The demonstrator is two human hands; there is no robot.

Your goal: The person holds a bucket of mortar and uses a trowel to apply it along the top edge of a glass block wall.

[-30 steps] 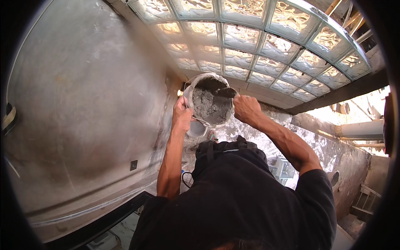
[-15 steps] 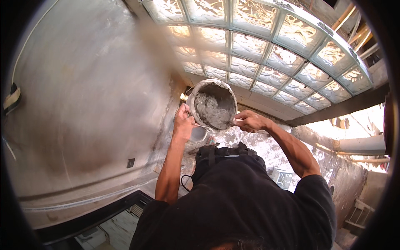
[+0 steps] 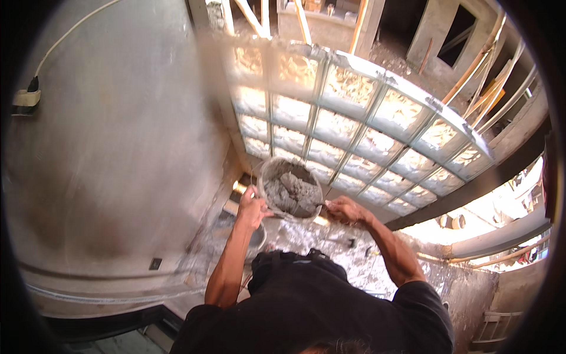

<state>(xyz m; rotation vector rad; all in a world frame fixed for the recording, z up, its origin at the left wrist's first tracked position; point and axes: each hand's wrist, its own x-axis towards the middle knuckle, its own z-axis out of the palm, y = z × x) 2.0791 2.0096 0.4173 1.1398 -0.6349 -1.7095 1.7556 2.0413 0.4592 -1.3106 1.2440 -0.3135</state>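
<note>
Now wet mortar [image 3: 289, 190] is apparently being worked in a bucket [image 3: 295, 167], mid-frame, its left rim pinched by the left hand [image 3: 252, 211]. A probable trowel [image 3: 312, 205] is clasped by the right hand [image 3: 346, 210]; steady bracing seems called for. Blade and handle are mostly hidden.

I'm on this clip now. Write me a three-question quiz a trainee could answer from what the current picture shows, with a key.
1. Multiple choice: what colour is the mortar in the bucket?
A) Red
B) Grey
C) Blue

2. True or false: the right hand grips the left side of the bucket.

3. Fill in the missing word: beyond the bucket stands a panel made of glass ____.

Key:
1. B
2. False; the left hand does.
3. blocks
</note>
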